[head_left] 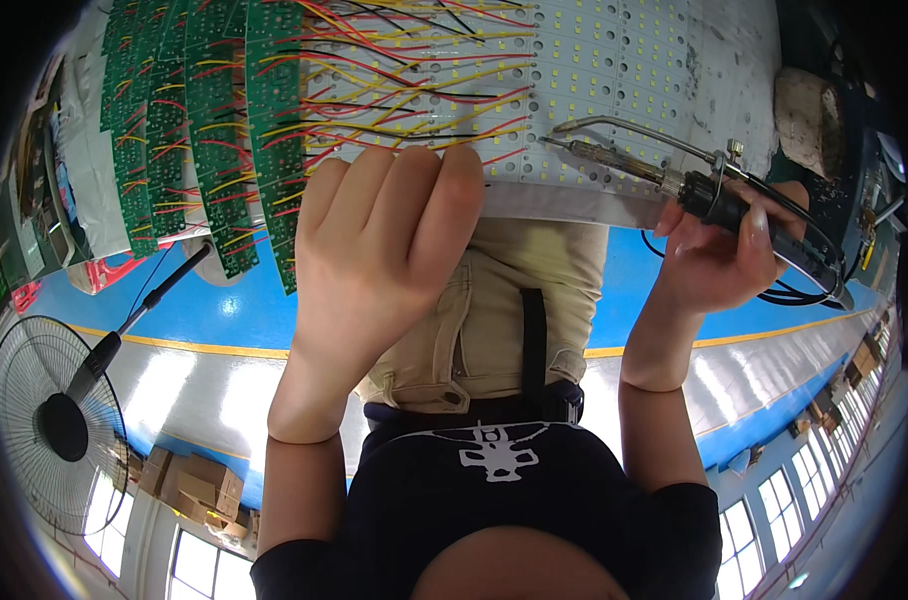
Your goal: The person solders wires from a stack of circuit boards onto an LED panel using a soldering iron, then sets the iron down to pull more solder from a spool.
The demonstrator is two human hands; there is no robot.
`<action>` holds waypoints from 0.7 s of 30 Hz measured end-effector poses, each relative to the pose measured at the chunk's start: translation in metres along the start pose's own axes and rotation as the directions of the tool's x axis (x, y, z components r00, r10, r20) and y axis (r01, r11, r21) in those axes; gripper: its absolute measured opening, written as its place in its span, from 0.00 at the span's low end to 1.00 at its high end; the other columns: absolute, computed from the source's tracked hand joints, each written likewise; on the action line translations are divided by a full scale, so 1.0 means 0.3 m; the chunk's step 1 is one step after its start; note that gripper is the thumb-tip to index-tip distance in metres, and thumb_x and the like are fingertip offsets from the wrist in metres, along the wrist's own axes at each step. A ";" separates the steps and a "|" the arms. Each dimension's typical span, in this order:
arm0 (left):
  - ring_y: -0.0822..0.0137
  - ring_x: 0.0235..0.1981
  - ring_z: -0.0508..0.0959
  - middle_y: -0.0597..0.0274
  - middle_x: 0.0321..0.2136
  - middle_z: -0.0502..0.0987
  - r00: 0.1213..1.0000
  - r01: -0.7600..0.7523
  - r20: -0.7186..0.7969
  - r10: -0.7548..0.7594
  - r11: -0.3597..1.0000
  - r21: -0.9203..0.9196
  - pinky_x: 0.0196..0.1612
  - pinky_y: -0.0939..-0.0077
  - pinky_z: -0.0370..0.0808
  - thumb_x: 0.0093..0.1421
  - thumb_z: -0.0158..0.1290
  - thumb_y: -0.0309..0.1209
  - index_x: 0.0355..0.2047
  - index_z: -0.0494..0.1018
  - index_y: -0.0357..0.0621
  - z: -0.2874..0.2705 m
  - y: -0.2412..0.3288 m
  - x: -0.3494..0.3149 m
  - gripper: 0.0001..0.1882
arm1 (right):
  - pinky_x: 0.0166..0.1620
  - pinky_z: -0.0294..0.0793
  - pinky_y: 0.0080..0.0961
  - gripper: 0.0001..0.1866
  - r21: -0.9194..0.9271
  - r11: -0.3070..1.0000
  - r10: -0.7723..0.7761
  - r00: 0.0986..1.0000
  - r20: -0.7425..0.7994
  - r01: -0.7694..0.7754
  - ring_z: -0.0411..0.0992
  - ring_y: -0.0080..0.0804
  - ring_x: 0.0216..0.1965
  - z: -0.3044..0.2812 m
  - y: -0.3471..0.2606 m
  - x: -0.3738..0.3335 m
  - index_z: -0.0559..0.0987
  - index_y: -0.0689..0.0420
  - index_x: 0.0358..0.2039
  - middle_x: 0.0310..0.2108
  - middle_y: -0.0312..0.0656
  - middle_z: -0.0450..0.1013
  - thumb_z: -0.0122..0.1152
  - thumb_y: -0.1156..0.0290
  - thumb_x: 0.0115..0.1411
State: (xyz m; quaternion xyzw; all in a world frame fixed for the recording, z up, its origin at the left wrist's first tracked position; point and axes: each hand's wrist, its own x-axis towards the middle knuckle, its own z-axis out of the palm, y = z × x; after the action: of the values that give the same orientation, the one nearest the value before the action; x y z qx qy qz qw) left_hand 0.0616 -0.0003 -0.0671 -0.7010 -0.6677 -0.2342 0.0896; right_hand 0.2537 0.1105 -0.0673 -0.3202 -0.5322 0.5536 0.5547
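My right hand point(719, 255) is wrapped round the black handle of a soldering iron point(712, 203), at the right of the bench. The iron points left, and a thin bent metal feed tube point(639, 127) clamped to it ends close to its tip. That tip is over the white LED boards point(599, 85), near the end of a row of wires. My left hand point(384, 220) is closed, knuckles up, at the bench's near edge; its fingertips are hidden. Red, yellow and black wires point(444, 97) run just beyond it, from green circuit boards point(272, 120) to the LED boards.
More green circuit boards point(164, 130) overlap at the left. A worn, brownish block point(812, 120) sits at the far right, near black cable point(804, 297). Behind me are a standing fan point(62, 425), cardboard boxes point(199, 490) and a blue floor point(239, 305) with a yellow line.
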 end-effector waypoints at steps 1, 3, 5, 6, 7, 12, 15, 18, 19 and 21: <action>0.72 0.19 0.65 0.66 0.20 0.63 0.999 0.010 0.044 -0.009 1.000 -0.010 0.19 0.79 0.59 0.41 0.53 0.22 0.30 0.66 0.41 -0.008 -0.001 0.000 0.13 | 0.09 0.68 0.23 0.07 0.006 1.000 0.014 1.000 0.012 -0.014 0.62 0.26 0.07 -0.005 0.002 0.001 0.62 0.65 0.26 0.22 0.51 0.68 0.48 0.77 0.51; 0.70 0.23 0.67 0.66 0.23 0.66 0.999 0.037 -0.015 -0.037 0.999 -0.012 0.22 0.79 0.62 0.42 0.54 0.23 0.31 0.67 0.42 -0.011 -0.002 -0.004 0.13 | 0.09 0.68 0.23 0.07 0.014 1.000 0.001 1.000 0.000 -0.001 0.62 0.26 0.07 -0.010 0.008 0.000 0.62 0.65 0.27 0.22 0.51 0.67 0.48 0.77 0.51; 0.69 0.26 0.68 0.65 0.26 0.68 0.996 0.066 -0.063 -0.066 0.998 -0.003 0.25 0.79 0.65 0.43 0.55 0.24 0.32 0.68 0.42 -0.034 -0.009 -0.009 0.13 | 0.09 0.68 0.23 0.06 0.034 0.999 -0.001 1.000 -0.014 0.002 0.63 0.27 0.08 -0.006 0.019 -0.001 0.62 0.66 0.27 0.23 0.51 0.67 0.48 0.77 0.51; 0.65 0.31 0.69 0.62 0.30 0.69 0.993 0.089 -0.082 -0.088 0.996 0.009 0.31 0.76 0.65 0.44 0.57 0.25 0.34 0.68 0.41 -0.071 -0.010 -0.009 0.15 | 0.09 0.69 0.24 0.06 0.057 0.998 -0.007 1.000 -0.022 0.008 0.63 0.28 0.08 -0.003 0.017 0.001 0.63 0.66 0.27 0.23 0.51 0.67 0.47 0.77 0.51; 0.62 0.35 0.69 0.59 0.35 0.70 0.989 0.109 -0.099 -0.106 0.994 0.019 0.37 0.74 0.65 0.44 0.60 0.26 0.35 0.67 0.41 -0.106 -0.014 -0.018 0.18 | 0.10 0.69 0.24 0.06 0.078 0.997 -0.013 0.999 -0.034 0.016 0.64 0.29 0.08 0.003 0.013 -0.002 0.63 0.66 0.28 0.23 0.51 0.68 0.47 0.78 0.51; 0.65 0.36 0.66 0.60 0.37 0.66 0.955 0.292 -0.087 -0.285 0.952 0.095 0.40 0.74 0.64 0.37 0.65 0.29 0.30 0.71 0.44 -0.210 -0.069 -0.125 0.19 | 0.09 0.67 0.26 0.07 -0.025 0.998 -0.058 0.998 -0.028 0.057 0.63 0.33 0.08 0.019 -0.002 0.010 0.62 0.67 0.29 0.18 0.48 0.62 0.39 0.75 0.54; 0.65 0.34 0.65 0.62 0.34 0.66 0.939 0.341 -0.073 -0.336 0.936 0.085 0.38 0.75 0.63 0.34 0.66 0.30 0.25 0.74 0.48 -0.235 -0.074 -0.154 0.15 | 0.10 0.66 0.26 0.07 -0.055 0.994 -0.089 0.996 0.023 0.090 0.63 0.34 0.07 0.024 -0.009 0.017 0.62 0.67 0.29 0.19 0.48 0.62 0.39 0.75 0.55; 0.66 0.34 0.64 0.65 0.31 0.67 0.958 0.282 0.014 -0.286 0.950 0.135 0.36 0.73 0.60 0.35 0.64 0.34 0.23 0.74 0.53 -0.229 -0.064 -0.158 0.12 | 0.10 0.66 0.27 0.06 -0.061 0.991 -0.116 0.992 0.042 0.118 0.63 0.35 0.08 0.001 0.011 0.009 0.62 0.67 0.30 0.20 0.51 0.64 0.40 0.76 0.55; 0.66 0.34 0.64 0.65 0.31 0.67 0.959 0.279 0.014 -0.283 0.951 0.136 0.36 0.73 0.60 0.35 0.64 0.34 0.23 0.74 0.53 -0.226 -0.060 -0.159 0.12 | 0.10 0.66 0.28 0.06 -0.080 0.989 -0.125 0.991 0.038 0.127 0.64 0.35 0.08 -0.001 0.016 0.005 0.62 0.67 0.31 0.20 0.52 0.65 0.40 0.76 0.55; 0.65 0.35 0.64 0.66 0.33 0.67 0.961 0.268 0.025 -0.276 0.948 0.174 0.35 0.73 0.60 0.35 0.64 0.31 0.24 0.74 0.53 -0.220 -0.054 -0.161 0.13 | 0.10 0.66 0.28 0.06 -0.024 0.995 -0.093 0.995 0.029 0.093 0.64 0.36 0.08 -0.005 0.022 0.001 0.62 0.67 0.31 0.21 0.54 0.66 0.40 0.76 0.55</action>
State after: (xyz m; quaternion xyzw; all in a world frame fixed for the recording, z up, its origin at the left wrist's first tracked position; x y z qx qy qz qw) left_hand 0.0320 -0.0710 -0.0340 -0.5976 -0.7773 -0.1696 0.0994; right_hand 0.2533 0.1125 -0.0737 -0.2942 -0.5614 0.5248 0.5682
